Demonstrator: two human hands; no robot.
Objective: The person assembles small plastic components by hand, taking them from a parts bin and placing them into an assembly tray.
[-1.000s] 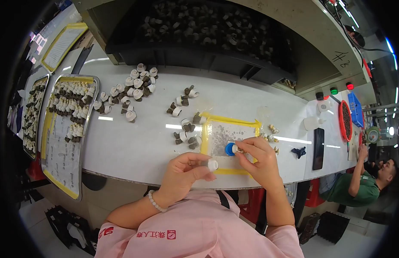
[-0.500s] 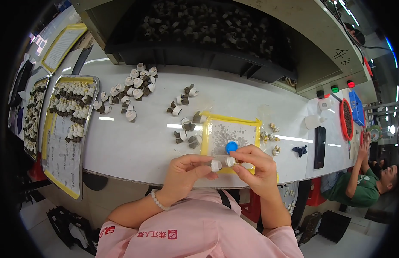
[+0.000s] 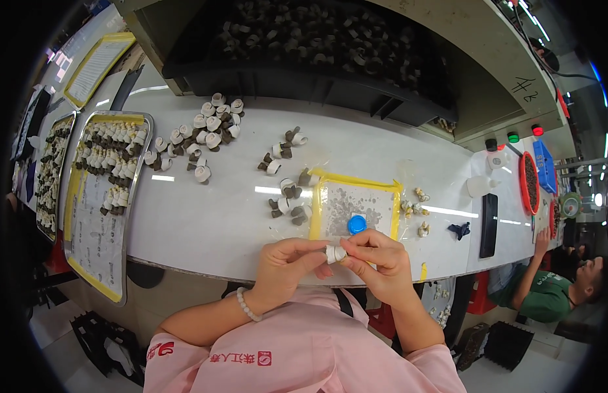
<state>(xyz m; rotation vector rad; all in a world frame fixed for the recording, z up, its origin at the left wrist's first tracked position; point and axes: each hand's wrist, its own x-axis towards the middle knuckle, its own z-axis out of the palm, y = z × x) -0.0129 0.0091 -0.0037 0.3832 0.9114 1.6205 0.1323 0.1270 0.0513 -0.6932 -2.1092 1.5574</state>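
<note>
L hand (image 3: 287, 262) & R hand (image 3: 376, 257) at worktop (image 3: 206, 223) front edge; both hands' fingers pinching small white part (image 3: 335, 253); blue cap (image 3: 357, 224) just beyond.

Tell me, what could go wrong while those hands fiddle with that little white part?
The small white part is pinched between the left hand and right hand right over the table edge, so a slip could drop it in the lap. The blue cap lies loose nearby and could get knocked.

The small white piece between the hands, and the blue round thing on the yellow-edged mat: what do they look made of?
The small white piece, pinched by the left hand and right hand, looks like matte moulded plastic or ceramic; too small to tell. The blue cap looks like smooth plastic, evenly coloured with a slight sheen.
</note>
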